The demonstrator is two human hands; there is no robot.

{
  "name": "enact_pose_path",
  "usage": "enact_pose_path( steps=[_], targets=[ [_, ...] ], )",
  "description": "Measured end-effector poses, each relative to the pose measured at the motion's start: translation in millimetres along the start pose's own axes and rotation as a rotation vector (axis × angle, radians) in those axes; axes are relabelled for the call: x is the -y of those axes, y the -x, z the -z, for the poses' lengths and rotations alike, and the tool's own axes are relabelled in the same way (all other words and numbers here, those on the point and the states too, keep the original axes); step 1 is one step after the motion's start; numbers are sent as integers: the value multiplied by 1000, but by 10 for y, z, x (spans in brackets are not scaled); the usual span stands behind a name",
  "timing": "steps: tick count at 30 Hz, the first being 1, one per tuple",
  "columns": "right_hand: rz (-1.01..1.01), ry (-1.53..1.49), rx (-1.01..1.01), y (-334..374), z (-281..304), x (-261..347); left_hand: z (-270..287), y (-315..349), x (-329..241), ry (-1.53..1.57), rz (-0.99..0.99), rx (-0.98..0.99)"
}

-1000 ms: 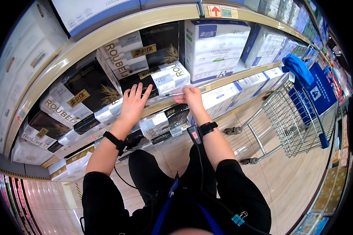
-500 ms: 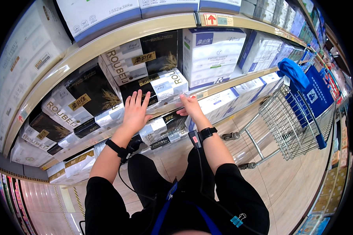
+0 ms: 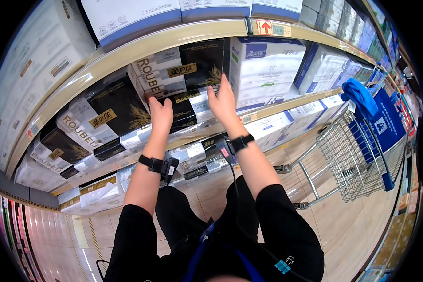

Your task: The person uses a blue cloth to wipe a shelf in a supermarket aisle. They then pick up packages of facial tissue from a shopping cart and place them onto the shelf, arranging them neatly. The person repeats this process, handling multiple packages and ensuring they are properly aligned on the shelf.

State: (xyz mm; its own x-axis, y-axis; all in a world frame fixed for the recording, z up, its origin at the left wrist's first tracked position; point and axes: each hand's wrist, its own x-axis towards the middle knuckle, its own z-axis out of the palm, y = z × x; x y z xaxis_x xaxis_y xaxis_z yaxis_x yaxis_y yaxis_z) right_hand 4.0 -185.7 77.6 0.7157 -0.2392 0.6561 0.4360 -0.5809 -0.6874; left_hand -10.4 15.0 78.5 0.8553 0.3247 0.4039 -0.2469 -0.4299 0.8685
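A black-and-white pack of tissues point(image 3: 167, 58) with gold leaf print sits on the middle shelf, its front side facing me. My left hand point(image 3: 160, 115) is at its left edge, thumb on the front and the other fingers bent around the side, partly hidden. At the right edge, my right hand point(image 3: 224, 102) has its fingers along the side and its thumb on the front. The pack is between the two hands and still rests on the shelf. A similar black-and-white pack point(image 3: 115, 101) lies left of it, and a white-and-blue tissue pack point(image 3: 268, 68) stands to the right.
A shelf edge point(image 3: 211, 29) with price tags runs above my hands, carrying large white-and-blue packs point(image 3: 136, 26). More packs point(image 3: 277, 126) stand on the lower shelf. A metal shopping cart point(image 3: 348, 160) with a blue cloth bundle point(image 3: 360, 96) is at the right. Small devices are strapped to both wrists.
My left hand has gone from lying spread on the pack's front to its left edge. The right hand has risen along the right edge. The view has shifted slightly.
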Motion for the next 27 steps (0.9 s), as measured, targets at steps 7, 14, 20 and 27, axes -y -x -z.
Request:
enact_pose_path(
  steps=[7, 14, 20, 27],
  targets=[
    [-191, 102, 59, -212, -356, -123, -48, -200, 67, 302, 406, -15],
    [-225, 120, 69, -283, -372, -201, -72, -177, -36, 76, 263, -125],
    [-296, 72, 51, -290, -315, -159, -28, -12, -217, -8, 235, -94],
    [-250, 108, -4, -248, -335, -181, 42, 7, -368, 307, 394, -28]
  ],
)
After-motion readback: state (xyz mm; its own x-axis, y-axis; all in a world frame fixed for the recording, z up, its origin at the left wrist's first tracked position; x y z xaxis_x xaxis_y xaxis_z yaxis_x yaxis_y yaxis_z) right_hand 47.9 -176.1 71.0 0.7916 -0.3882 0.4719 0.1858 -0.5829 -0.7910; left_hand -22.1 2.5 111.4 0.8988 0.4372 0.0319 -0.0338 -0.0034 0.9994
